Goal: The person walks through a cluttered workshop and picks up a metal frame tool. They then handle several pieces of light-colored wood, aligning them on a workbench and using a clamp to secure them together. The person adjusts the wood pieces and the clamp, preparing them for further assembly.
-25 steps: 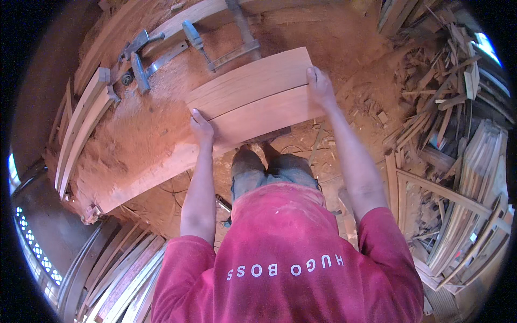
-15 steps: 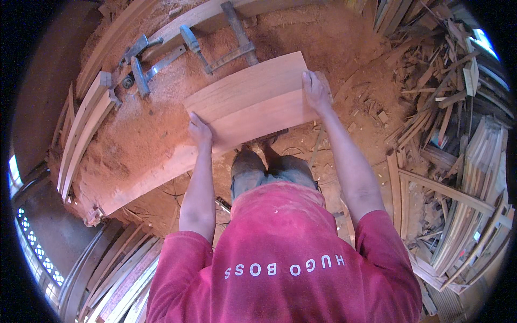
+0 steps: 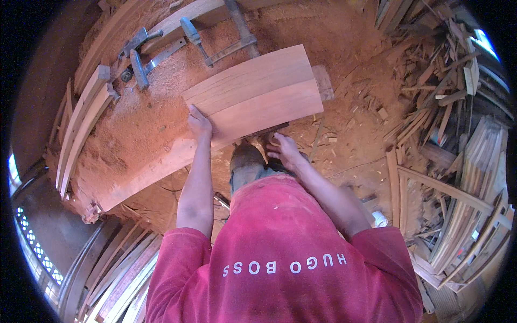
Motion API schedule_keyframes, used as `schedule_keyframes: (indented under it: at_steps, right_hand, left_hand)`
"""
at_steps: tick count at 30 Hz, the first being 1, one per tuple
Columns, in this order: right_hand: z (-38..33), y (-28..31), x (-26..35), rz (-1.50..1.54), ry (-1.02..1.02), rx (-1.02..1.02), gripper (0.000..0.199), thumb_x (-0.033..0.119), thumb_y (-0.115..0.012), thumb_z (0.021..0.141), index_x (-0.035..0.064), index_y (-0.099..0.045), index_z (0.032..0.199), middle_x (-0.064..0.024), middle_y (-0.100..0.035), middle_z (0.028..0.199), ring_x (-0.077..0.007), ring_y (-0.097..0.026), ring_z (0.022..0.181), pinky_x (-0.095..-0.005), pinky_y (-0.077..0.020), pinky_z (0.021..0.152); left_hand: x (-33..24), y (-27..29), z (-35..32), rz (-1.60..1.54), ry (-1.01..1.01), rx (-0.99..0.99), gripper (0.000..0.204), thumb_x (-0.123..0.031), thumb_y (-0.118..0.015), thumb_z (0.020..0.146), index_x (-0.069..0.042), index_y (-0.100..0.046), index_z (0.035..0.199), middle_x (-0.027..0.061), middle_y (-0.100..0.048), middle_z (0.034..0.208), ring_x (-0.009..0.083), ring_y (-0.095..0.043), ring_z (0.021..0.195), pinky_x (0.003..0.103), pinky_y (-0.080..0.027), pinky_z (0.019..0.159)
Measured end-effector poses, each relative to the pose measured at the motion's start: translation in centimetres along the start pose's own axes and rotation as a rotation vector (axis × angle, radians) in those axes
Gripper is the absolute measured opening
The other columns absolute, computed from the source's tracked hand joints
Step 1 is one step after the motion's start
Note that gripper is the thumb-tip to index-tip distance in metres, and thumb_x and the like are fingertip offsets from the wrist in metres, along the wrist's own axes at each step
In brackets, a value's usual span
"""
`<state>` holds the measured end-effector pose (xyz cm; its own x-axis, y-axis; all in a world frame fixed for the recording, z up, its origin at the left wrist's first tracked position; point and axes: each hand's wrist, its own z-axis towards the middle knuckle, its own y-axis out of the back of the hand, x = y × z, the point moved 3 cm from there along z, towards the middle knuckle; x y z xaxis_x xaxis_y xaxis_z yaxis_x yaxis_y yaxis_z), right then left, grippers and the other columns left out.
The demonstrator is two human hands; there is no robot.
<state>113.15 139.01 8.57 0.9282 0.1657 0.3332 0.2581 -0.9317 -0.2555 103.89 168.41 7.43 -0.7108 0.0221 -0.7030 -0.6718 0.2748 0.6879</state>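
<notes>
A curved wooden panel [image 3: 258, 89], made of two toned boards, lies over the sawdust-covered bench [image 3: 134, 180]. My left hand [image 3: 200, 121] grips the panel's left edge, its thumb on top and its fingers partly hidden. Away from the panel's near edge, my right hand [image 3: 284, 149] hangs in front of my legs with its fingers apart and nothing visible in them. Just beyond those fingers, a dark flat bar [image 3: 272, 129] shows at the panel's near edge; its kind is unclear.
A blue-handled bar clamp [image 3: 191, 33] and a blue metal tool [image 3: 138, 70] lie beyond the panel. Curved wooden pieces [image 3: 81, 129] stand at the left. Wood offcuts [image 3: 431, 107] and stacked boards [image 3: 476, 194] crowd the right side.
My right hand has let go of the panel's right edge and come down and left toward my body. The panel's right end has shifted slightly; my left hand keeps its grip.
</notes>
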Motion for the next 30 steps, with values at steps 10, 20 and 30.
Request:
schedule_keyframes:
  at_steps: [10, 20, 30]
  right_hand:
    - [5.3, -0.6, -2.4, 0.297, 0.214, 0.018, 0.035, 0.030, -0.042, 0.102, -0.0023, -0.039, 0.117, -0.0186, -0.052, 0.111, -0.0295, -0.064, 0.085, -0.0441, -0.0580, 0.071]
    - [4.4, -0.7, -2.3, 0.269, 0.260, -0.025, 0.038, 0.032, -0.040, 0.102, 0.0005, -0.035, 0.121, -0.0173, -0.052, 0.106, -0.0297, -0.064, 0.083, -0.0436, -0.0578, 0.069]
    - [4.6, -0.7, -2.6, 0.264, 0.243, -0.044, 0.039, 0.036, -0.035, 0.103, 0.0028, -0.037, 0.124, -0.0184, -0.055, 0.111, -0.0305, -0.063, 0.089, -0.0474, -0.0562, 0.078]
  left_hand:
    - [-2.5, 1.0, -1.3, 0.051, -0.076, -0.105, 0.074, -0.054, -0.026, 0.099, 0.010, -0.062, 0.106, 0.0308, -0.064, 0.100, 0.0449, -0.061, 0.098, 0.049, -0.046, 0.083]
    - [0.7, 2.6, -0.3, 0.109, -0.089, -0.066, 0.073, -0.051, -0.026, 0.100, 0.013, -0.063, 0.099, 0.0321, -0.065, 0.092, 0.0463, -0.062, 0.090, 0.050, -0.047, 0.076]
    - [2.8, 2.0, 0.7, 0.075, -0.046, -0.052, 0.070, -0.048, -0.028, 0.100, 0.012, -0.063, 0.096, 0.0325, -0.064, 0.094, 0.0470, -0.061, 0.093, 0.050, -0.046, 0.080]
